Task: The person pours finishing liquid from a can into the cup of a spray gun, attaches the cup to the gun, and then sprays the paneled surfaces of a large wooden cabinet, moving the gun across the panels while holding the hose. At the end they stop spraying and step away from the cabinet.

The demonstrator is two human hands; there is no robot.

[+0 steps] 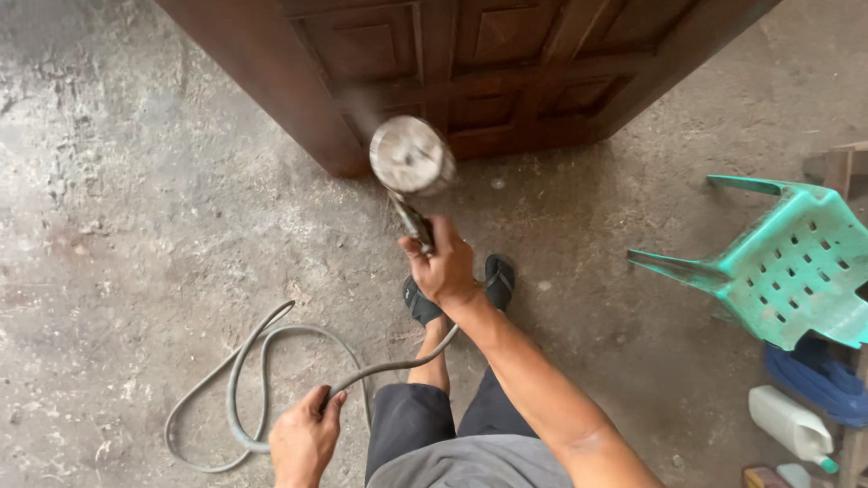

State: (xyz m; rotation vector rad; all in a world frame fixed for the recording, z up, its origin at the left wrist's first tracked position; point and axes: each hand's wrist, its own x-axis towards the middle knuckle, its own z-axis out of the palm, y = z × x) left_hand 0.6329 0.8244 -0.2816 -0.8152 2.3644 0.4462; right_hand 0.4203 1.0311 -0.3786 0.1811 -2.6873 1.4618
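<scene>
white plastic jug (791, 425) | green cap | bottom right, on floor

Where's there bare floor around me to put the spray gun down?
Widest bare concrete lies left of the door, above the hose loop. Another patch sits between your feet and the green chair. Crowded: lower right, with the chair, white bottle and blue bundle. The right hand holds the spray gun; the left hand holds the hose.

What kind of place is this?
Probably a woodworking or furniture-finishing workshop: a dark carved wooden door leans over a rough concrete floor, and the right hand holds a spray gun.
</scene>
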